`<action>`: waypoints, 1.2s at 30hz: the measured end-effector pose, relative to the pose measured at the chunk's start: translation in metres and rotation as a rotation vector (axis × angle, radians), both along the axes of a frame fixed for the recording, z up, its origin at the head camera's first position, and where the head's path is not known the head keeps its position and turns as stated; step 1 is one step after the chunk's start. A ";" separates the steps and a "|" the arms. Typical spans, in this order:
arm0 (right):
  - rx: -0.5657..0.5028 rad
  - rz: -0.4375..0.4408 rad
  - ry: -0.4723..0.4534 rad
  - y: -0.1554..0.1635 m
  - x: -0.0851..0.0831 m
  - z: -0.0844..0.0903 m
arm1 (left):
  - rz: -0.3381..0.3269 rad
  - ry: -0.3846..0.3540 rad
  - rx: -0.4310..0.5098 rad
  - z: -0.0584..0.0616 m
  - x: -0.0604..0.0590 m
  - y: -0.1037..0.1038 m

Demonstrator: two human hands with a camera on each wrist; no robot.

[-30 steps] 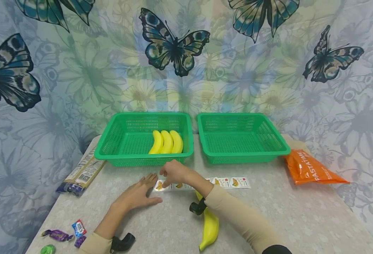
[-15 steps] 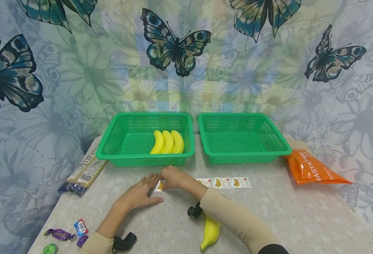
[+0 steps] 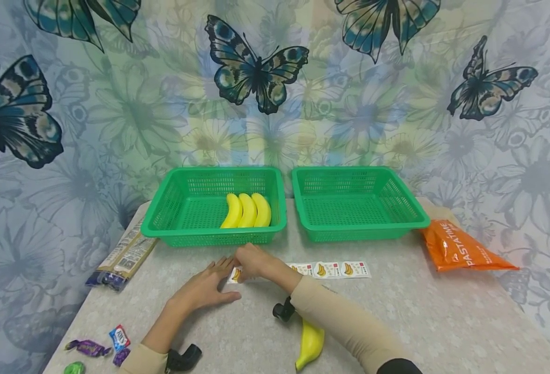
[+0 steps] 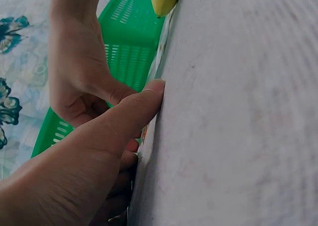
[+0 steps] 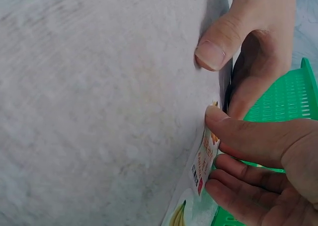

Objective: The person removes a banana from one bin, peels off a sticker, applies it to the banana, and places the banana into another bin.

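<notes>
Both hands meet at the near end of the banana sticker strip (image 3: 303, 269), lying on the table (image 3: 420, 322) in front of the left green basket (image 3: 172, 208). Your left hand (image 3: 205, 288) lies flat with straight fingers, pinning the strip's end. Your right hand (image 3: 251, 261) pinches one sticker (image 5: 204, 159) between thumb and fingers, its edge lifted. Heads up: peel too steeply and I'd bet the sticker tears or curls onto itself, and if that left hand slips, the whole strip lifts. The loose banana (image 3: 310, 343) sits under your right forearm, so it could get bumped.
</notes>
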State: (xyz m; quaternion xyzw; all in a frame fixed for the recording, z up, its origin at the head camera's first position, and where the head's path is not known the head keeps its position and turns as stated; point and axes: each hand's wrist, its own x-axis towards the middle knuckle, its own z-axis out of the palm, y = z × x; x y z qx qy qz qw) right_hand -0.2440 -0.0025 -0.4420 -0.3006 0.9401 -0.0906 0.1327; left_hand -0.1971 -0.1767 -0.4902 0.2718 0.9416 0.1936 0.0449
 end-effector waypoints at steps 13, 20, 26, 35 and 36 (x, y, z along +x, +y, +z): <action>0.019 -0.061 -0.035 -0.006 -0.003 0.000 | -0.003 0.009 0.009 0.000 -0.001 0.000; 0.013 -0.066 -0.045 -0.007 -0.001 0.002 | -0.003 0.005 0.001 -0.001 -0.001 0.000; -0.015 -0.044 0.001 -0.006 0.002 0.003 | 0.006 0.001 0.007 0.000 0.000 -0.002; -0.051 -0.005 0.099 -0.003 0.000 0.000 | 0.000 -0.015 0.009 0.000 0.001 -0.002; -0.057 -0.001 0.110 -0.003 0.001 0.000 | 0.002 -0.017 0.009 0.001 0.001 -0.002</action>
